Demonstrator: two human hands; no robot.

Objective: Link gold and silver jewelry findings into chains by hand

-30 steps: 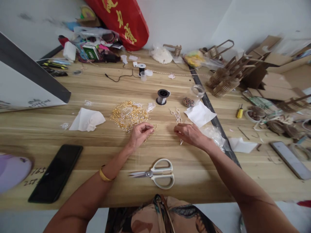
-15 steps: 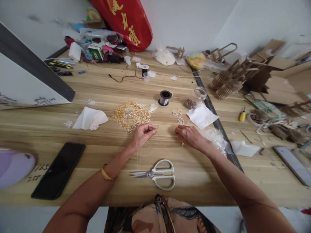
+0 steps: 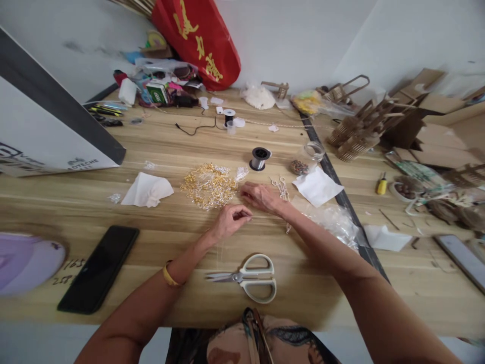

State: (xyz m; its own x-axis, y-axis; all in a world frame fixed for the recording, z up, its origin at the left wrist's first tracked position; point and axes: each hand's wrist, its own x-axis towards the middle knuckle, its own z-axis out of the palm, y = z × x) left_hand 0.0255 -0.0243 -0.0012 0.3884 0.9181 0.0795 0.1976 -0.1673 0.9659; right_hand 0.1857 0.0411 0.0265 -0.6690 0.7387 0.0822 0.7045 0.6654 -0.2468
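On a wood-grained tabletop [image 3: 182, 308], a person's two bare hands work close together beside a tangled heap of gold- and silver-coloured beaded strands [image 3: 210, 188], glittering and loosely rounded in outline. The left hand [image 3: 229, 222], below a smooth gold bangle [image 3: 170, 274], curls with thumb and fingertips drawn together; whether anything is pinched there cannot be told. The right hand [image 3: 261, 196] dips palm down, its fingers bent and bunched just beside the heap's right edge, their tips too hidden to show a grip. Slim silvery strands [image 3: 282, 188] with looped ends lie partly beneath the right forearm. Nearer the person rest scissors [image 3: 240, 277] with steel blades and broad, pale oval handles. Beyond the hands stands a black-rimmed spool [image 3: 259, 159] of fine grey wire, and to its right a clear, round-mouthed jar [image 3: 307, 157] holds small brown beads near a creased white sheet [image 3: 318, 187] and crinkled clear plastic [image 3: 337, 225]
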